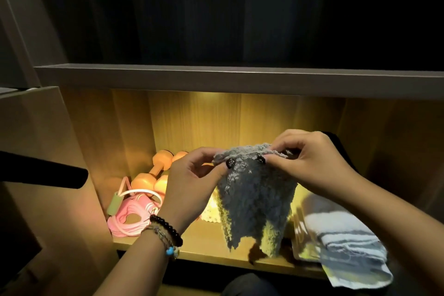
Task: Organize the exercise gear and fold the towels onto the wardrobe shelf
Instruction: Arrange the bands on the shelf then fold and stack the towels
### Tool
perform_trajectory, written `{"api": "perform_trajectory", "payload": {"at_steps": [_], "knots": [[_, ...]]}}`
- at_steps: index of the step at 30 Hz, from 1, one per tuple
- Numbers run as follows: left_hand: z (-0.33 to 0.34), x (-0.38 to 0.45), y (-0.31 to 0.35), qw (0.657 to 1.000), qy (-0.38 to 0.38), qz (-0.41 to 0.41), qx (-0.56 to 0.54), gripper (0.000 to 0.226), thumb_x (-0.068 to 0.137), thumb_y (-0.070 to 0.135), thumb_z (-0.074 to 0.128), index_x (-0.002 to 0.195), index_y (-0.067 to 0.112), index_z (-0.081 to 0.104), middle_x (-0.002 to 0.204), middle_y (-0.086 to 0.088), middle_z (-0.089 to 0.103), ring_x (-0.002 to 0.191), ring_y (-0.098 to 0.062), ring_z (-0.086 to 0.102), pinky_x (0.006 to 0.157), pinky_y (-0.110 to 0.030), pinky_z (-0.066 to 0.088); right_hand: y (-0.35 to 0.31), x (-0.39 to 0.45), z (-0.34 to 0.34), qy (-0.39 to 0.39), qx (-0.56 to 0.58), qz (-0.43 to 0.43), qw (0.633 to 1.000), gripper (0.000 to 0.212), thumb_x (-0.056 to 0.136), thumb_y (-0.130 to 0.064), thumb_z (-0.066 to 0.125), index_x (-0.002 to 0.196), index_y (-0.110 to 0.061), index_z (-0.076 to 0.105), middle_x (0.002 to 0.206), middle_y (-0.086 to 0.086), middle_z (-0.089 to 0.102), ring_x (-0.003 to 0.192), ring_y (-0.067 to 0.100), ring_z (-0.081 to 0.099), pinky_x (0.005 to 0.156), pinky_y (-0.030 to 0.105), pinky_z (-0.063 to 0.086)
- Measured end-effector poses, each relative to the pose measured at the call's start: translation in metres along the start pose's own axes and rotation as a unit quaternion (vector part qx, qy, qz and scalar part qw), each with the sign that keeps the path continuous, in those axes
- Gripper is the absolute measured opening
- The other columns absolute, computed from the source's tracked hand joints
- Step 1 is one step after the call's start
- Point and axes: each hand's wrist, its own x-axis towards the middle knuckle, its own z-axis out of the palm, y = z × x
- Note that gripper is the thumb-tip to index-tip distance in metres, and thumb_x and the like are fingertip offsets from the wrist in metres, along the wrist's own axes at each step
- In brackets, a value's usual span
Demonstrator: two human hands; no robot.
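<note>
Both forearms are bare; no sleeves are visible on either arm. The left hand [189, 181] has dark polish on the thumbnail. The left wrist carries three items: a bracelet of round black beads [168, 226], a braided cord band in muted grey-brown [157, 233] on its near side, and a small turquoise bead [170, 251] hanging at the underside. The right hand [312, 163] also shows a dark-polished thumbnail. The right wrist is bare, with no ornament.
</note>
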Motion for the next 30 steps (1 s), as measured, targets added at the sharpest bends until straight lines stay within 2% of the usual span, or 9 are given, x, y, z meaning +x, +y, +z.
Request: {"api": "perform_trajectory", "payload": {"at_steps": [6,11,15,17,20,22,24,26,30], "knots": [[0.0,0.019,-0.01,0.999,0.013,-0.02,0.039,0.015,0.083,0.001,0.069,0.081,0.015,0.072,0.079,0.002,0.073,0.072,-0.005,0.066,0.067,-0.016,0.054,0.023,-0.005,0.0,-0.064,-0.095,-0.054,0.992,0.021,0.078,-0.027,0.076,0.099,-0.023,0.074,0.097,-0.013,0.063,0.091,0.004,0.06,0.08,0.026,0.053],[-0.003,0.019,-0.03,0.995,0.012,-0.092,0.041,0.003,0.085,0.013,0.07,0.084,0.014,0.073,0.083,-0.005,0.073,0.075,-0.013,0.064,0.072,-0.027,0.054,0.039,-0.022,0.005,-0.08,-0.091,-0.012,0.992,0.01,0.079,-0.022,0.077,0.088,-0.024,0.077,0.086,-0.011,0.063,0.081,0.005,0.059,0.069,0.031,0.053],[-0.003,0.012,-0.035,0.995,0.008,-0.093,0.036,0.003,0.083,0.015,0.072,0.084,0.014,0.074,0.081,-0.005,0.073,0.076,-0.015,0.065,0.075,-0.031,0.054,0.04,-0.025,0.001,-0.082,-0.083,-0.013,0.993,0.006,0.078,-0.021,0.078,0.08,-0.027,0.076,0.081,-0.01,0.064,0.075,0.006,0.06,0.066,0.029,0.053],[-0.003,0.01,-0.032,0.995,0.013,-0.092,0.031,0.007,0.082,0.016,0.074,0.088,0.018,0.073,0.08,-0.002,0.074,0.076,-0.011,0.067,0.072,-0.021,0.055,0.037,-0.024,-0.003,-0.084,-0.086,-0.013,0.993,0.003,0.077,-0.022,0.078,0.077,-0.025,0.076,0.079,-0.01,0.065,0.074,0.006,0.061,0.066,0.028,0.052],[-0.002,0.008,-0.027,0.996,0.017,-0.083,0.029,0.026,0.081,0.016,0.075,0.103,0.026,0.065,0.077,-0.003,0.075,0.072,-0.007,0.069,0.068,-0.002,0.044,0.032,-0.024,-0.009,-0.085,-0.091,-0.023,0.992,0.004,0.076,-0.019,0.079,0.076,-0.021,0.076,0.076,-0.009,0.065,0.071,0.005,0.06,0.062,0.021,0.047],[-0.002,0.006,-0.028,0.997,0.014,-0.06,0.041,0.033,0.081,0.012,0.075,0.109,0.025,0.062,0.077,-0.004,0.074,0.073,-0.011,0.068,0.07,-0.005,0.047,0.028,-0.025,-0.012,-0.092,-0.1,-0.034,0.99,0.004,0.077,-0.018,0.079,0.078,-0.02,0.076,0.076,-0.01,0.065,0.07,0.005,0.059,0.061,0.02,0.047],[-0.002,0.005,-0.03,0.997,0.0,-0.035,0.069,0.035,0.082,0.01,0.074,0.112,0.023,0.064,0.084,-0.008,0.071,0.076,-0.02,0.067,0.074,-0.019,0.056,0.025,-0.026,-0.015,-0.098,-0.114,-0.045,0.988,0.002,0.078,-0.018,0.077,0.08,-0.018,0.076,0.077,-0.008,0.064,0.072,0.006,0.06,0.063,0.026,0.051],[0.0,0.004,-0.033,0.994,-0.01,-0.02,0.103,0.03,0.082,0.012,0.074,0.109,0.024,0.067,0.086,-0.007,0.07,0.079,-0.021,0.066,0.075,-0.026,0.058,0.024,-0.027,-0.017,-0.099,-0.129,-0.044,0.986,0.002,0.08,-0.018,0.075,0.081,-0.018,0.075,0.078,-0.008,0.064,0.073,0.007,0.06,0.066,0.03,0.053],[0.011,0.004,-0.035,0.993,0.012,-0.014,0.12,0.014,0.084,0.012,0.073,0.084,0.026,0.072,0.075,0.008,0.071,0.071,-0.005,0.066,0.066,-0.014,0.052,0.026,-0.029,-0.021,-0.106,-0.151,-0.053,0.981,0.005,0.081,-0.016,0.073,0.085,-0.019,0.071,0.08,-0.009,0.064,0.075,0.005,0.059,0.069,0.029,0.052]]}}
